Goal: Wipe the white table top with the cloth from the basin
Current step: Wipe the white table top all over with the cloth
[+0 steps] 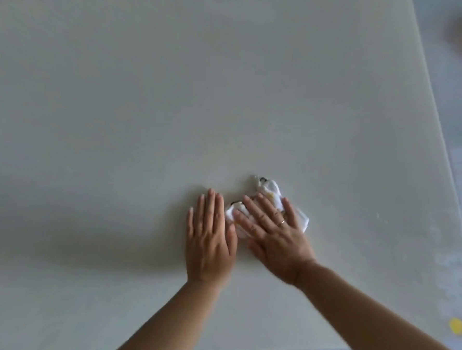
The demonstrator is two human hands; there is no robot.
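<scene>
Right hand [275, 231] spread flat, pressing cloth [270, 193] on table [147, 102]; left hand [209, 238] flat beside cloth. Wiping underway; extent cleaned unclear.

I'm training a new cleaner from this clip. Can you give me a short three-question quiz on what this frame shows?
1. True or false: the cloth lies under the left hand.
2. Which hand wears a ring? A) left B) right C) neither
3. Fill in: both hands lie ____ on the white table top, fingers spread.

Key:
1. False: it is pressed under the right hand; the left hand rests on the bare surface beside it.
2. B; the ring is on a right-hand finger.
3. Flat.
</scene>
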